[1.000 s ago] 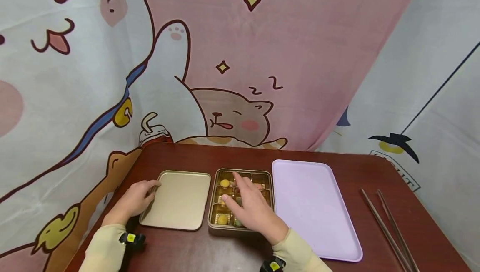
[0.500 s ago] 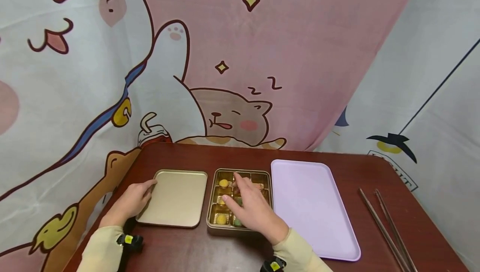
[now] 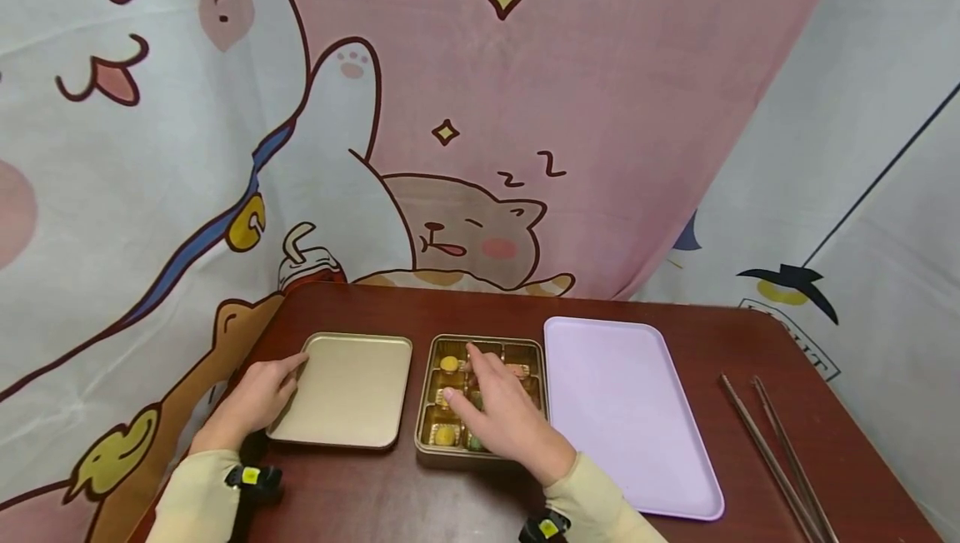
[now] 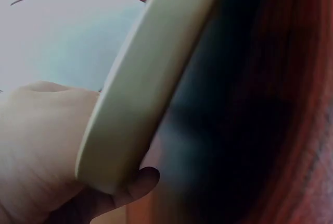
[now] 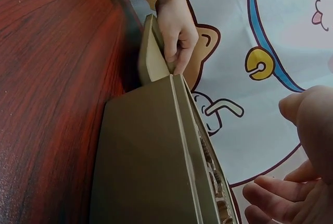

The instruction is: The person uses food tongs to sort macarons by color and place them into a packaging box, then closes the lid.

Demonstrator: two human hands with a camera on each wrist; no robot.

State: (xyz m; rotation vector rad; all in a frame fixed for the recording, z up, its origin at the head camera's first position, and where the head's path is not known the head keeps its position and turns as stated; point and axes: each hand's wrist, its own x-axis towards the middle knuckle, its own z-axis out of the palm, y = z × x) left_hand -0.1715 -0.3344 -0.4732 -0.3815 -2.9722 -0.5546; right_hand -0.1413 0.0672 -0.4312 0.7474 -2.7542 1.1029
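Note:
My left hand holds a square gold tin lid by its left edge. In the left wrist view the lid's side wall passes close to the camera, with a fingertip curled under its lower edge. My right hand hovers over an open gold tin, fingers spread and holding nothing. Small yellow, pink and green pieces sit in the tin's divided compartments, one yellow piece at the near left. The hand covers much of the right side. In the right wrist view the tin's outer wall stands large.
A lilac tray lies just right of the tin. Metal tongs rest farther right on the dark red-brown table. A cartoon-printed cloth hangs behind the table.
My left hand and the lid have shifted left and slightly away from me, widening the gap to the tin. My right hand and the tin have stayed in place.

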